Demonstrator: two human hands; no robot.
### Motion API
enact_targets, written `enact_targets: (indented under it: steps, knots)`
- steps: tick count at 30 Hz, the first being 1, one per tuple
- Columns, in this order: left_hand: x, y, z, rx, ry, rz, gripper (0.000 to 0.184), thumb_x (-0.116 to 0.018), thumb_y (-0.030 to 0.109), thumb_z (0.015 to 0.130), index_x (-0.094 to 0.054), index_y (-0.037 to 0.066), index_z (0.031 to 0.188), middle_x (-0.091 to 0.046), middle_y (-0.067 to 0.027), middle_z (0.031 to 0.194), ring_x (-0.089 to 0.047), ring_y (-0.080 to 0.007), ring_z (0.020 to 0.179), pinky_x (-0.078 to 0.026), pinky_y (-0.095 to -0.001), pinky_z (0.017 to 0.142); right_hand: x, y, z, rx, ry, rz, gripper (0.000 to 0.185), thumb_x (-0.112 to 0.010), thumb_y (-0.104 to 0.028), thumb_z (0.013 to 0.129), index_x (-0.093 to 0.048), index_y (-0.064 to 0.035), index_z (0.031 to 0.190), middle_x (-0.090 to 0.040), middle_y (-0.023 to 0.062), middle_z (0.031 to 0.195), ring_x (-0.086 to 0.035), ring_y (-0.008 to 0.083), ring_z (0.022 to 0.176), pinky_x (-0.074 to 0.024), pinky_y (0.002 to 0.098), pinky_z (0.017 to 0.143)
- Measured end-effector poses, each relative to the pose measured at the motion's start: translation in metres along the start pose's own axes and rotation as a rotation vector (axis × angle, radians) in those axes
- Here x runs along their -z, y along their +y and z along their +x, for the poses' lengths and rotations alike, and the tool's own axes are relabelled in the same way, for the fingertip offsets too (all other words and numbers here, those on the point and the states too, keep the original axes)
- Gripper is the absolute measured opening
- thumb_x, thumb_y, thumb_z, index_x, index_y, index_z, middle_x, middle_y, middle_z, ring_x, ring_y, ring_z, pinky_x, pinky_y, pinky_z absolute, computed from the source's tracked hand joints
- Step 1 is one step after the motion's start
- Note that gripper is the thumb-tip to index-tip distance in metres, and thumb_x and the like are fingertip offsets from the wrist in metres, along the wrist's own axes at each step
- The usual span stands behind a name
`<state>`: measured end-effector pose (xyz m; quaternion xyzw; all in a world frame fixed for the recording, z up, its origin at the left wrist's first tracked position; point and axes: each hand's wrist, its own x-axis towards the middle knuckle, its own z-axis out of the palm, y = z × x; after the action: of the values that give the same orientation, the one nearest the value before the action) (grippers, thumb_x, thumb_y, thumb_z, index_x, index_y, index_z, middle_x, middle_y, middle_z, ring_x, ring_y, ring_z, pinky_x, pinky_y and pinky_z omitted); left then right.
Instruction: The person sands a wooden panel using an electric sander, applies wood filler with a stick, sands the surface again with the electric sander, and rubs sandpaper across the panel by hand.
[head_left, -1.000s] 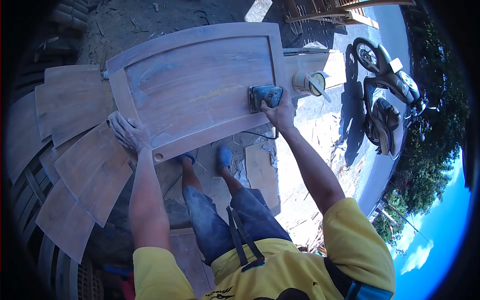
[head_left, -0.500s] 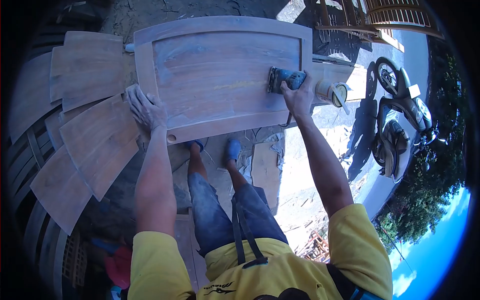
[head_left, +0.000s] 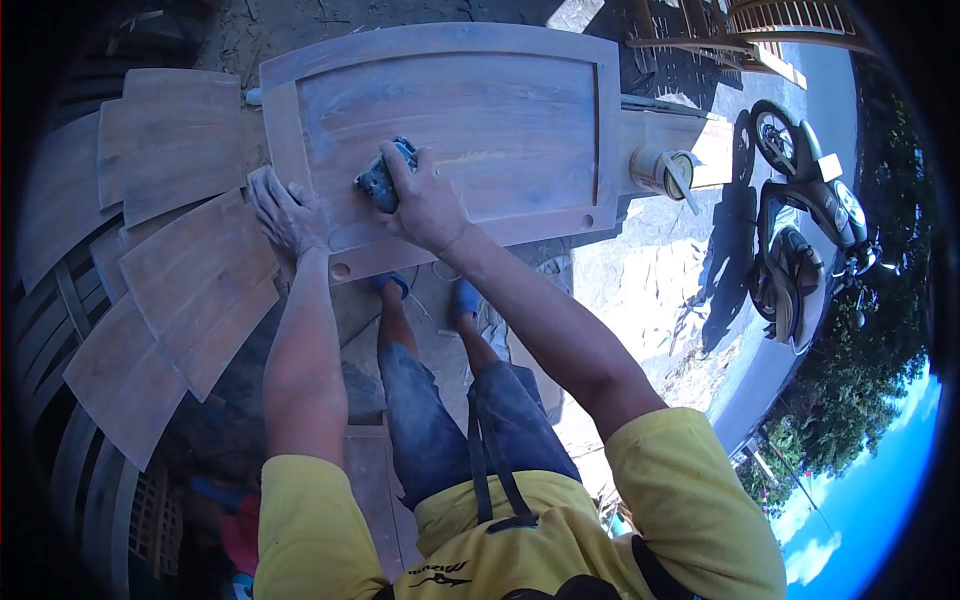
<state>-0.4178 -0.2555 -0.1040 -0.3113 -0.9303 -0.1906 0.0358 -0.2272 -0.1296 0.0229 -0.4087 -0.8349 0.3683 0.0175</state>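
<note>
A framed wooden panel (head_left: pixel 500 120) with a curved top edge lies flat before me, dusty, with a pale yellowish streak near its middle. My right hand (head_left: pixel 425 200) is wrapped round a blue-green power sander (head_left: pixel 385 175), which rests on the panel's inner surface left of the streak. My left hand (head_left: pixel 288 212) lies on the panel's lower left corner, whitened with dust, its fingers stretched out along the edge. The underside of the sander is hidden.
Curved wooden boards (head_left: pixel 180 150) lie overlapping at the left. An open can (head_left: pixel 655 172) with a flat stick across it stands right of the panel. A motorcycle (head_left: pixel 800 215) is parked farther right. Wooden slatted furniture (head_left: pixel 790 22) is at the upper right.
My right hand has moved left across the panel with the sander, from its right side to left of the middle. My left hand has stayed at the corner.
</note>
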Motion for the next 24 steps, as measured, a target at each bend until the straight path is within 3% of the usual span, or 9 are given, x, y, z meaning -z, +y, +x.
enact_targets:
  steps: [3, 5, 7, 9, 12, 14, 19, 22, 24]
  knots:
    - [0.003, 0.003, -0.001, -0.013, 0.009, 0.008, 0.054, -0.053, 0.026, 0.102, -0.052, 0.008, 0.154, -0.047, -0.0165, 0.162, -0.039, -0.0372, 0.154, -0.033, -0.0546, 0.123, 0.025, 0.042, -0.011, -0.106, 0.132, -0.034, 0.087, -0.086, -0.028, 0.080, -0.043, -0.0133, 0.154, -0.059, 0.0341, 0.121, -0.070, 0.0566, 0.094, -0.0601, 0.0599, 0.078]
    - [0.002, 0.006, 0.000, 0.002, 0.001, 0.012, 0.054, -0.052, 0.026, 0.103, -0.052, 0.009, 0.154, -0.048, -0.0162, 0.162, -0.039, -0.0372, 0.154, -0.033, -0.0548, 0.123, 0.054, 0.076, -0.020, -0.202, 0.196, -0.093, 0.084, -0.086, -0.027, 0.079, -0.045, -0.0133, 0.152, -0.061, 0.0310, 0.118, -0.070, 0.0536, 0.094, -0.0600, 0.0587, 0.079]
    - [0.000, 0.005, 0.002, 0.024, -0.002, 0.032, 0.054, -0.052, 0.027, 0.103, -0.052, 0.009, 0.154, -0.048, -0.0160, 0.162, -0.039, -0.0372, 0.154, -0.032, -0.0550, 0.123, 0.082, 0.123, -0.028, -0.104, 0.343, -0.170, 0.082, -0.087, -0.025, 0.080, -0.047, -0.0135, 0.151, -0.063, 0.0286, 0.116, -0.071, 0.0499, 0.092, -0.0600, 0.0560, 0.079]
    - [-0.004, -0.002, -0.001, -0.014, 0.030, 0.029, 0.055, -0.051, 0.029, 0.102, -0.052, 0.013, 0.154, -0.047, -0.0135, 0.162, -0.038, -0.0361, 0.155, -0.035, -0.0549, 0.120, 0.118, 0.174, -0.034, -0.147, 0.332, -0.171, 0.080, -0.087, -0.023, 0.081, -0.048, -0.0136, 0.150, -0.063, 0.0275, 0.117, -0.070, 0.0474, 0.091, -0.0601, 0.0527, 0.078]
    - [-0.004, 0.001, -0.002, -0.011, 0.043, 0.060, 0.055, -0.052, 0.029, 0.102, -0.052, 0.012, 0.154, -0.047, -0.0134, 0.162, -0.038, -0.0368, 0.155, -0.035, -0.0557, 0.120, 0.128, 0.168, -0.034, 0.049, 0.229, -0.213, 0.079, -0.087, -0.022, 0.082, -0.048, -0.0142, 0.151, -0.063, 0.0258, 0.117, -0.071, 0.0469, 0.094, -0.0606, 0.0514, 0.078]
    - [-0.005, 0.000, -0.001, -0.009, 0.051, 0.056, 0.055, -0.052, 0.029, 0.101, -0.052, 0.012, 0.154, -0.047, -0.0134, 0.162, -0.038, -0.0368, 0.155, -0.034, -0.0561, 0.120, 0.114, 0.143, -0.028, 0.065, 0.144, -0.200, 0.080, -0.088, -0.021, 0.081, -0.048, -0.0147, 0.151, -0.063, 0.0254, 0.118, -0.071, 0.0473, 0.095, -0.0610, 0.0522, 0.079]
    - [-0.003, 0.001, -0.002, -0.020, 0.036, 0.037, 0.056, -0.052, 0.029, 0.101, -0.052, 0.013, 0.155, -0.046, -0.0137, 0.163, -0.038, -0.0365, 0.155, -0.034, -0.0567, 0.120, 0.034, 0.044, -0.006, 0.007, -0.017, -0.104, 0.085, -0.085, -0.019, 0.080, -0.044, -0.0194, 0.155, -0.058, 0.0285, 0.124, -0.070, 0.0532, 0.097, -0.0610, 0.0584, 0.081]
    - [0.000, 0.001, 0.000, -0.017, 0.026, 0.011, 0.056, -0.053, 0.029, 0.102, -0.052, 0.010, 0.154, -0.048, -0.0155, 0.161, -0.041, -0.0384, 0.153, -0.033, -0.0550, 0.122, 0.002, 0.009, 0.009, 0.035, 0.102, -0.029, 0.087, -0.084, -0.021, 0.079, -0.042, -0.0192, 0.156, -0.057, 0.0304, 0.122, -0.070, 0.0548, 0.094, -0.0605, 0.0600, 0.080]
    - [0.000, 0.001, 0.000, -0.033, 0.024, 0.014, 0.055, -0.053, 0.029, 0.102, -0.052, 0.010, 0.154, -0.048, -0.0159, 0.161, -0.041, -0.0382, 0.153, -0.033, -0.0550, 0.122, 0.000, -0.003, 0.011, -0.105, 0.112, -0.030, 0.086, -0.084, -0.024, 0.079, -0.043, -0.0167, 0.155, -0.057, 0.0306, 0.121, -0.070, 0.0549, 0.092, -0.0600, 0.0612, 0.079]
